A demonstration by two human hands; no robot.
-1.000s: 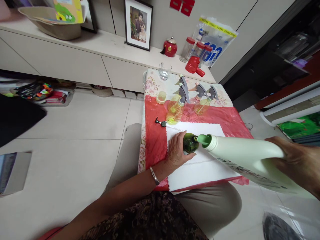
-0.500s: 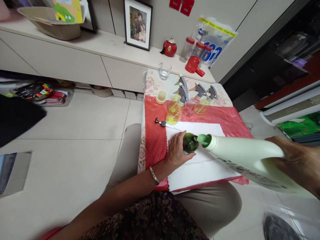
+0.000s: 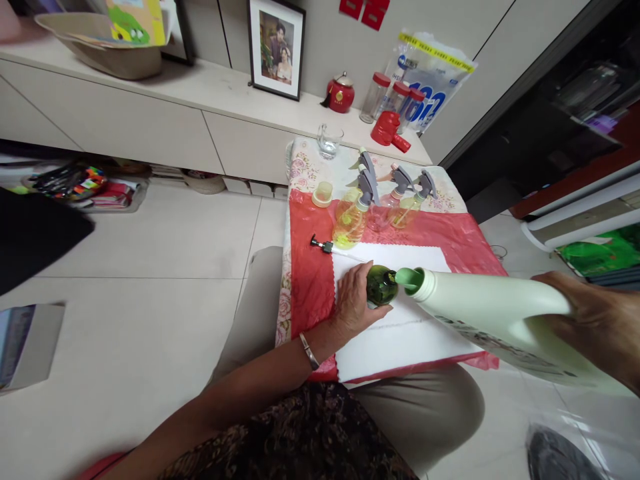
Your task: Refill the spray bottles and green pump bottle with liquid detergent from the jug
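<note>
My left hand [image 3: 357,303] is wrapped round a dark green bottle [image 3: 381,287] standing on a white cloth [image 3: 400,340]. In my right hand [image 3: 595,313] is the handle of a large pale green jug [image 3: 500,307], tipped on its side. The jug's green spout sits right at the mouth of the small bottle; I cannot make out the liquid between them. Beyond my left hand lies a black pump head [image 3: 321,245] with a thin tube. Behind it a yellowish spray bottle [image 3: 349,227] stands upright, and a translucent cap [image 3: 323,195] rests to its left.
More spray bottles with grey triggers [image 3: 410,207] stand further right on the red sheet [image 3: 313,287]. A glass cup [image 3: 330,141] is at the table's back edge. On the cabinet behind are a red jar [image 3: 340,95], lidded glass jars [image 3: 374,99] and a picture frame [image 3: 277,50].
Almost nothing differs. The view has shifted very slightly, while both hands, the bottle and the tipped jug keep the same arrangement.
</note>
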